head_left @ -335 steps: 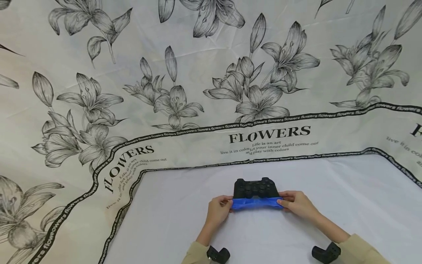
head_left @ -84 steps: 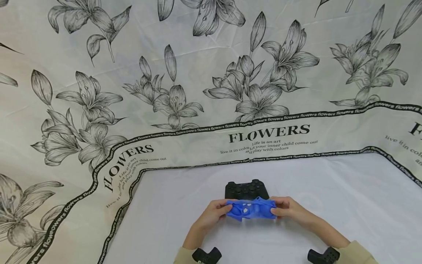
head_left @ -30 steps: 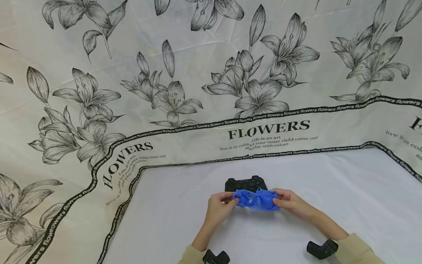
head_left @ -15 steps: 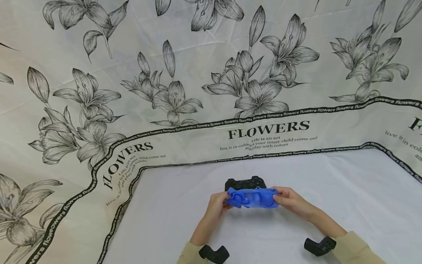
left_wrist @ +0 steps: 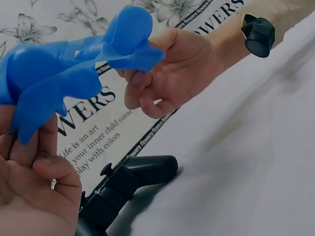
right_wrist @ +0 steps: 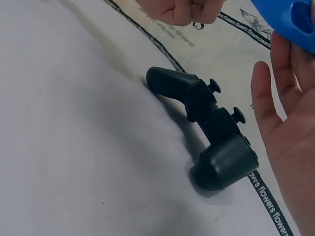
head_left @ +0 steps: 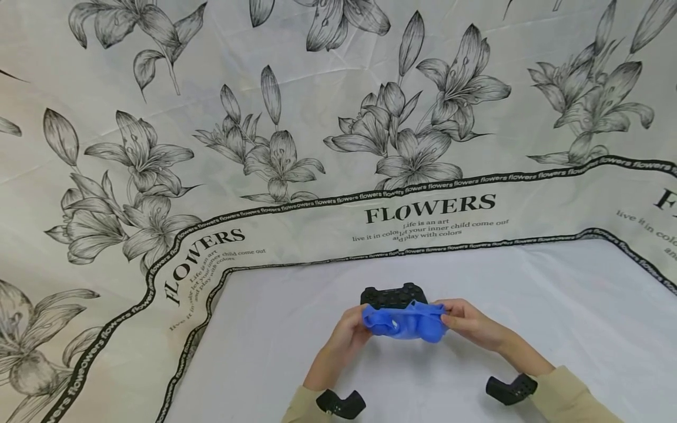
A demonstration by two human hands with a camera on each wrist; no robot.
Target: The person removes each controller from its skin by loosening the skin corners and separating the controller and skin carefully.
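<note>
In the head view a blue rubbery controller skin (head_left: 404, 323), with holes and rounded bulges, is held up off the table. My left hand (head_left: 346, 332) grips its left end. The right hand (head_left: 473, 323) pinches its right end between thumb and fingers. Just behind the skin, a black game controller (head_left: 394, 296) lies on the white tabletop, its near part hidden in that view. The right wrist view shows the controller (right_wrist: 204, 128) bare, with its two thumbsticks and handles. Close up, the skin (left_wrist: 74, 69) looks bent and loose, and some fingertips are hidden by it.
A white cloth surface (head_left: 254, 346) lies under the hands. Behind it rises a floral cloth (head_left: 296, 235) printed with lilies and lettering. Black wrist devices (head_left: 341, 404) sit at both sleeves.
Earlier the blue skin lay stretched across the controller's near part; now it is lifted apart, held nearer me. In the last half second its lower edge has tipped down, bulges hanging.
</note>
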